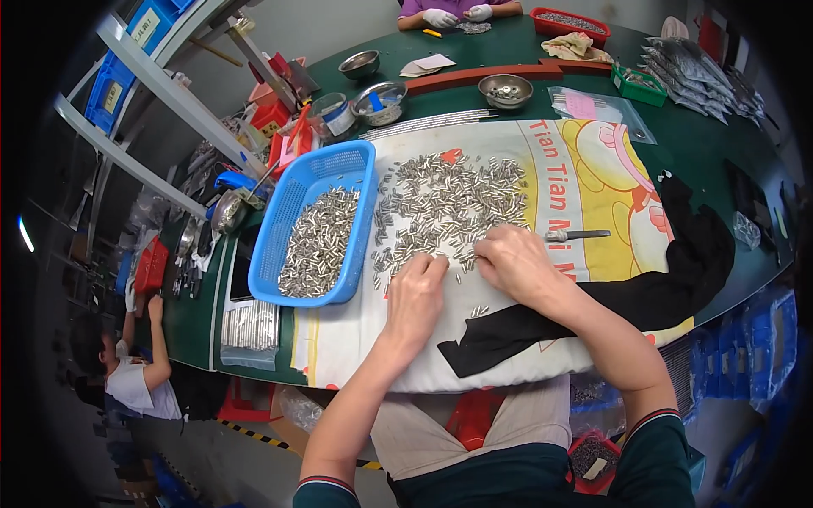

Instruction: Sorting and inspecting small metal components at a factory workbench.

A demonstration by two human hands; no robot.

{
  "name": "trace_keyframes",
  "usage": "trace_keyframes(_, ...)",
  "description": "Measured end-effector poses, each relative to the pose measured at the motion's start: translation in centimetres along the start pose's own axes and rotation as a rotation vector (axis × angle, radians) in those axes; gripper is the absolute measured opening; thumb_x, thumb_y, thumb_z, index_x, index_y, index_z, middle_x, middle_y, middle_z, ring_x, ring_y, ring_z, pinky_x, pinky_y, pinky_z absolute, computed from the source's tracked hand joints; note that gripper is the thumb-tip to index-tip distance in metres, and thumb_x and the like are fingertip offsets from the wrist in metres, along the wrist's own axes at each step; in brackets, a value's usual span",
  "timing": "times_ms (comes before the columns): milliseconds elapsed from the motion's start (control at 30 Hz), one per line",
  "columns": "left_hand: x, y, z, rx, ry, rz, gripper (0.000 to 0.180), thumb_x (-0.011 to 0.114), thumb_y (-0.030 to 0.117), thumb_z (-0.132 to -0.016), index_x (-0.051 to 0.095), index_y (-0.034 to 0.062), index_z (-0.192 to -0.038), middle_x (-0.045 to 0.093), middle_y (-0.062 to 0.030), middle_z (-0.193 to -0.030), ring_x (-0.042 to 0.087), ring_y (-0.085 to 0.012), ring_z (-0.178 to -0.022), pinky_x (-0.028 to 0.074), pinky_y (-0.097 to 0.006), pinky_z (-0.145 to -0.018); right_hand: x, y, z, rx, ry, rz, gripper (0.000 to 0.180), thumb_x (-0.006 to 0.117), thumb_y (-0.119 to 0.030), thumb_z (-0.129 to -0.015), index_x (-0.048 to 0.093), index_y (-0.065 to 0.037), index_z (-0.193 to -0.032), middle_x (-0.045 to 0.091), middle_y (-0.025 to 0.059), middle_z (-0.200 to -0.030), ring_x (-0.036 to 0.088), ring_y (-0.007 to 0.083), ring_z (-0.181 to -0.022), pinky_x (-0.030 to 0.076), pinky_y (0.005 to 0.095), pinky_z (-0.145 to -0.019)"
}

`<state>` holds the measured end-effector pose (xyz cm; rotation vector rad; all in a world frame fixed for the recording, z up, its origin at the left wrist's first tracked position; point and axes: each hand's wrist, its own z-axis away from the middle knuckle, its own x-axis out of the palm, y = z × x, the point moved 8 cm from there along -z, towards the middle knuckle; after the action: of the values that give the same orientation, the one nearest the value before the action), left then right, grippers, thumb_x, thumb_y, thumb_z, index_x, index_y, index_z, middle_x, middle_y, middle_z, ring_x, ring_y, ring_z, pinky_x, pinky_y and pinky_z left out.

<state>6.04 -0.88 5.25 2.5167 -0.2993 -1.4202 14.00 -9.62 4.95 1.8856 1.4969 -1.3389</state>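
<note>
The basket [366, 222] is blue, pins [417, 203] silvery, cloth [593, 162] yellow-and-white cartoon-printed.

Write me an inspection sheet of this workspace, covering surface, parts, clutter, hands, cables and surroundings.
Surface: green table, partly covered by a printed cloth.
Job's things: metal pins loose on the printed cloth, more in the blue basket.
Clutter: black cloth, dark-handled tool, steel bowls.
Hands: left hand and right hand at the pins' near edge; grip unclear.
Cables: nothing seen.
Surroundings: gloved co-worker across the table, another person at far left.
</note>
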Motion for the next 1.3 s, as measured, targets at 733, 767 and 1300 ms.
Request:
trace_keyframes(733,1.6,-3.5,1.2,-0.372,0.295,0.903,0.019,0.061,-0.001,-0.081,0.064,-0.0013,-0.1,0.067,-0.0093,-0.09,0.065,-0.0136,-0.078,0.052,-0.024,-0.07,-0.1,-0.1,-0.1,0.16,0.279,-0.741,0.015,0.064,0.0,-0.073,0.068,-0.004,-0.087,0.058,0.0044,-0.075,0.052,0.0098,-0.058,0.043,0.0225,-0.05)
trace_keyframes(767,1.7,-3.6,1.3,-0.386,0.293,0.923,0.021,0.061,-0.001,-0.082,0.064,-0.0018,-0.102,0.067,-0.0096,-0.09,0.065,-0.0139,-0.08,0.052,-0.024,-0.071,-0.1,-0.1,-0.1,0.166,0.27,-0.74,0.015,0.065,0.001,-0.073,0.068,-0.004,-0.087,0.058,0.0046,-0.075,0.052,0.0096,-0.059,0.043,0.0222,-0.051)
trace_keyframes(1300,2.1,-3.7,1.5,-0.423,0.245,1.019,0.021,0.06,0.0,-0.084,0.063,-0.0022,-0.104,0.066,-0.01,-0.095,0.064,-0.0142,-0.085,0.052,-0.025,-0.075,0.8,0.5,0.0,0.257,0.211,-0.818,0.015,0.065,-0.005,-0.074,0.07,-0.006,-0.088,0.063,0.0051,-0.08,0.057,0.0107,-0.063,0.044,0.0221,-0.05)
